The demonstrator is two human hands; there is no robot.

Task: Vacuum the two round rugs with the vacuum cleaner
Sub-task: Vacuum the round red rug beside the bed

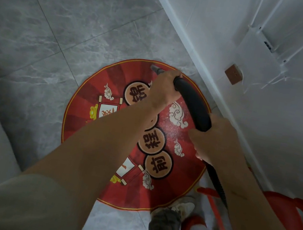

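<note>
At the far edge of the rug [178, 184], my left hand [163, 88] grips the hose [191, 101] behind the nozzle [155, 69]; my right hand [217, 138] grips it farther back. I judge suction may lift the rug and choke the nozzle.

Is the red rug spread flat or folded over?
Spread flat: the red rug shows a round edge on the grey floor; no fold visible where it is uncovered.
</note>
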